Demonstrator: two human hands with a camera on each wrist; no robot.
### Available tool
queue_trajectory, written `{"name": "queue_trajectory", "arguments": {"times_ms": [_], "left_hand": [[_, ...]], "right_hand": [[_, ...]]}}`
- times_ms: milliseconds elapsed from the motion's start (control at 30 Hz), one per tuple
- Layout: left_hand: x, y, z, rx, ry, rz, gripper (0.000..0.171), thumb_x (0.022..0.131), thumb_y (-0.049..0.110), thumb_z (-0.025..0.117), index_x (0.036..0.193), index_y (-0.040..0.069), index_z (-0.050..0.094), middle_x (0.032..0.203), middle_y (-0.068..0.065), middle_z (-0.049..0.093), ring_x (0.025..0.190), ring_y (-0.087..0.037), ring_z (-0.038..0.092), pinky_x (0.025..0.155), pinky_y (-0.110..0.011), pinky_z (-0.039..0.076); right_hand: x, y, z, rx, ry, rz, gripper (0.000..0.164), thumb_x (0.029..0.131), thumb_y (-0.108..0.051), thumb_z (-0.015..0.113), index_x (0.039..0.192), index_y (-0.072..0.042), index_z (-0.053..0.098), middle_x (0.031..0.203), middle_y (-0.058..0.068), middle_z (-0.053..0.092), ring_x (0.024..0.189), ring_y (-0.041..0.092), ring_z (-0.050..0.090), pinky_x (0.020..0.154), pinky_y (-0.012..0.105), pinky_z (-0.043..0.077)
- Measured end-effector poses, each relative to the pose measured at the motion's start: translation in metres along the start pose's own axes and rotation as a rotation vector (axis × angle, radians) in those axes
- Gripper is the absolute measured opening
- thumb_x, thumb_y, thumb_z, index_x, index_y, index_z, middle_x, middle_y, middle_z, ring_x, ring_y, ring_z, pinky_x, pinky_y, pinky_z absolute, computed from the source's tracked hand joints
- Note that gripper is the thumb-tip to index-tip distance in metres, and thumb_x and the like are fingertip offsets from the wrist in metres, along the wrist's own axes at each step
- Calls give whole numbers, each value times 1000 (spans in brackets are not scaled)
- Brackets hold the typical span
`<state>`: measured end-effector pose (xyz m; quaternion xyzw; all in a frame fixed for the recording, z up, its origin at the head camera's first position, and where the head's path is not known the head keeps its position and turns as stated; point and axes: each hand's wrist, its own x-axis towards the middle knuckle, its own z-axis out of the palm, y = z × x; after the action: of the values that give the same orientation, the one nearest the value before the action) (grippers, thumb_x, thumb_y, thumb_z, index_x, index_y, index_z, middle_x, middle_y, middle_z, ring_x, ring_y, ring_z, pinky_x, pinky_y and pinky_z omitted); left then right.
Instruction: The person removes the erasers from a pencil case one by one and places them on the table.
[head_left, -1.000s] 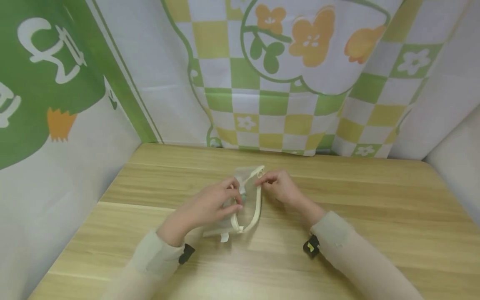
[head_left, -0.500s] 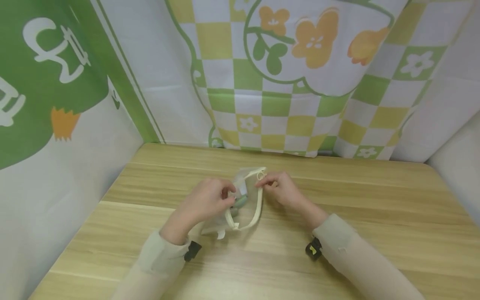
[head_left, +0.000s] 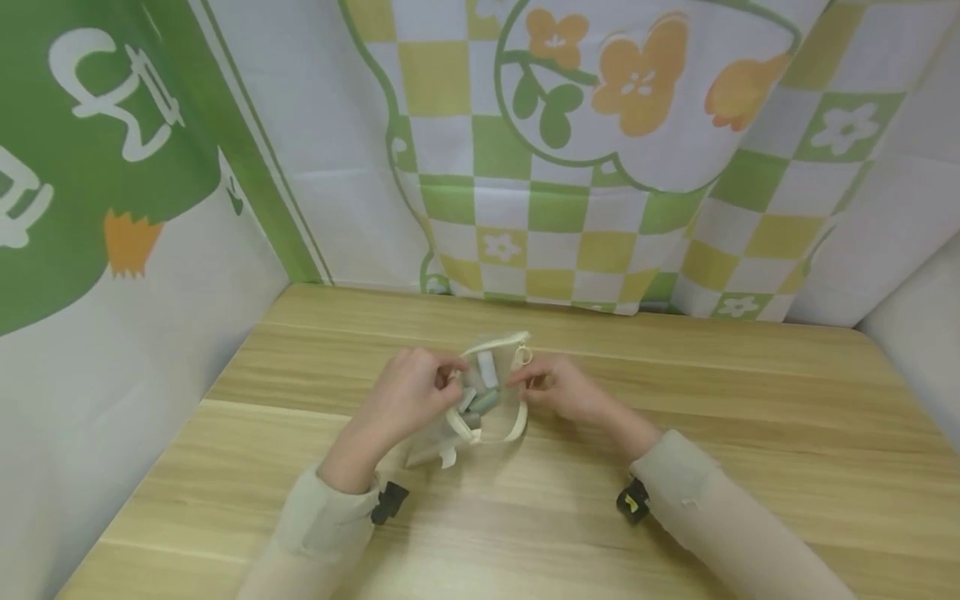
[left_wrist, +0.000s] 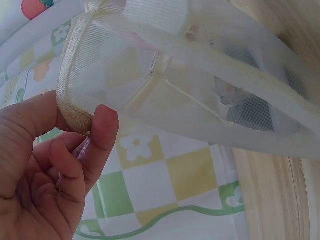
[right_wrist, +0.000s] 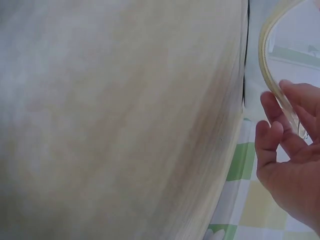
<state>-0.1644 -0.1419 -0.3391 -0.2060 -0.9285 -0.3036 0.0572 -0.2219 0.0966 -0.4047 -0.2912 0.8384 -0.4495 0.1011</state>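
Note:
Between my hands a translucent mesh zipper pouch (head_left: 495,427) stands with its cream-edged mouth spread wide. Inside lie several small pieces, among them a white one (head_left: 488,369) and a green one (head_left: 484,401). My left hand (head_left: 416,387) pinches the left zipper edge between thumb and finger; the left wrist view shows that zipper edge (left_wrist: 67,85) between the fingertips. On the opposite side my right hand (head_left: 562,387) pinches the other edge, close below the ring-shaped zipper pull (head_left: 522,356). In the right wrist view the curved zipper tape (right_wrist: 267,60) runs between thumb and fingers.
The pouch is over a wooden table (head_left: 555,517). Behind the table's far edge hangs a green, yellow and white checked curtain (head_left: 558,208) with flowers. A white and green cloth (head_left: 247,192) hangs on the left. Each wrist carries a small black device (head_left: 633,500).
The pouch's mouth has spread wider, so the pieces inside show more. My left hand has shifted left along with its edge; the right fingers have moved slightly down the right edge.

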Motion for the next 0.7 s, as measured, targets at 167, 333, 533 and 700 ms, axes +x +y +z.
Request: {"name": "queue_trajectory", "arguments": {"times_ms": [167,333,533,700], "left_hand": [[-1,-1,-3,-16,-15,-11,28,79,-2,60,103,-3,75,66,-1,67,50,-4,46,46,-17,36],[-2,-5,-7,-13,-20,-45,28,79,-2,61,103,-2,76,66,-1,66,51,-5,45,48,-18,37],[-2,-11,-12,4,-23,-23,28,80,0,63,105,-2,74,70,-2,65,58,-8,50,52,-20,41],[-3,-14,-14,18,-29,-9,25,82,7,66,105,3,75,81,-6,63,66,-13,54,59,-25,45]], "right_hand": [[1,2,2,-48,-39,-32,25,85,5,67,110,4,72,105,21,72,82,16,61,72,21,52],[2,3,3,-121,-33,-50,26,84,7,66,109,3,73,100,18,73,82,13,59,74,21,50],[3,0,1,-159,-22,-61,26,84,7,66,108,2,73,91,13,70,83,13,57,78,25,49],[2,-5,-1,-185,-37,-78,25,84,5,66,108,1,73,95,13,71,86,16,59,80,27,49]]}}
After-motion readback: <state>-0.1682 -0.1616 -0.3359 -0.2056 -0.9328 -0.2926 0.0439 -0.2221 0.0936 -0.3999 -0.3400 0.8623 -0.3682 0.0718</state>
